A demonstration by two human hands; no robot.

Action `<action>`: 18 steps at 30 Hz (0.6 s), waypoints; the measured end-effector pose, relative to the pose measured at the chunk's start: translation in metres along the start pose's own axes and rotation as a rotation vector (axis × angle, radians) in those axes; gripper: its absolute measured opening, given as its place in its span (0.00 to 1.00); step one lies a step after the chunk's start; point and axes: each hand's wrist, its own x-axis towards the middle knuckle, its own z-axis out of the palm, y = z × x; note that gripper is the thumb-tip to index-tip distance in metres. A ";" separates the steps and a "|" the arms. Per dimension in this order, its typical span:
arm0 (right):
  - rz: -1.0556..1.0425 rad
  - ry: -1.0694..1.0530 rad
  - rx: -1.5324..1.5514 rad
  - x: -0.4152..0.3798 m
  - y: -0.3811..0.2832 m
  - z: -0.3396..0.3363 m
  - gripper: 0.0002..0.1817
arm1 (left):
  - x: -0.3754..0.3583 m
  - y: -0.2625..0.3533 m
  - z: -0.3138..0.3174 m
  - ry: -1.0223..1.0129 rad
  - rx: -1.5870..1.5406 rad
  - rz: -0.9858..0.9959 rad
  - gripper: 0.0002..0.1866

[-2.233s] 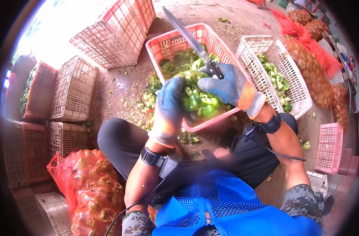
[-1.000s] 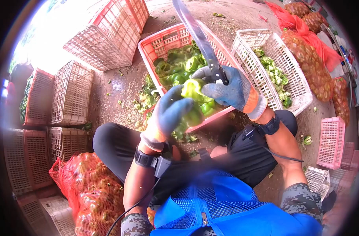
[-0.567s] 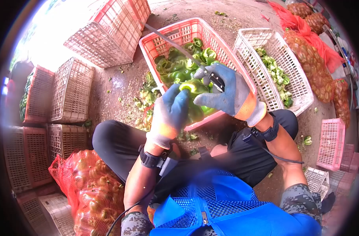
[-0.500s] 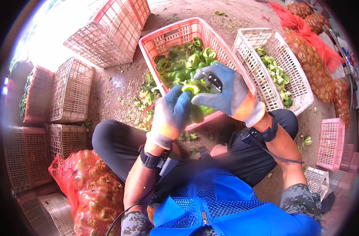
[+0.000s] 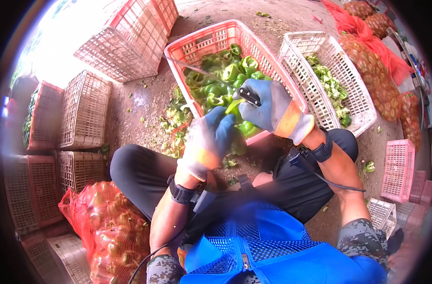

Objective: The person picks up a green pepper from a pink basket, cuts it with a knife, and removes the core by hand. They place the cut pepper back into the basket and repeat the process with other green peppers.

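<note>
Both hands wear grey-and-blue gloves with orange cuffs. My right hand (image 5: 270,104) is closed around the black riveted handle of a knife (image 5: 249,97). Its thin blade seems to point up and left over the pink crate (image 5: 268,51). My left hand (image 5: 213,130) pinches a piece of green pepper (image 5: 232,107), which lies between the two hands and close to my right fingers. Behind them, cut and hollowed green peppers (image 5: 231,72) fill the lower part of the crate. The fingers partly hide the held piece.
A white crate (image 5: 362,80) with pepper scraps (image 5: 330,83) stands at the right. Trimmings (image 5: 171,128) litter the floor left of the pink crate. A red mesh sack (image 5: 114,232) sits by my left knee. Stacked crates (image 5: 86,109) line the left; more sacks (image 5: 367,71) lie far right.
My right hand has turned, and the knife blade now shows as a streak over the crate's left side. The pepper between my hands appears as a narrower, slanted piece. My left hand has shifted slightly.
</note>
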 end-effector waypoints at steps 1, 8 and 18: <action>0.024 -0.031 0.059 0.000 -0.001 -0.004 0.13 | 0.000 0.000 0.000 -0.004 0.014 0.013 0.15; 0.188 -0.192 0.210 -0.001 -0.004 -0.023 0.14 | 0.001 0.005 -0.003 -0.067 -0.003 0.054 0.15; 0.198 -0.263 0.351 -0.002 -0.001 -0.042 0.14 | 0.005 0.005 -0.007 -0.199 -0.085 0.067 0.16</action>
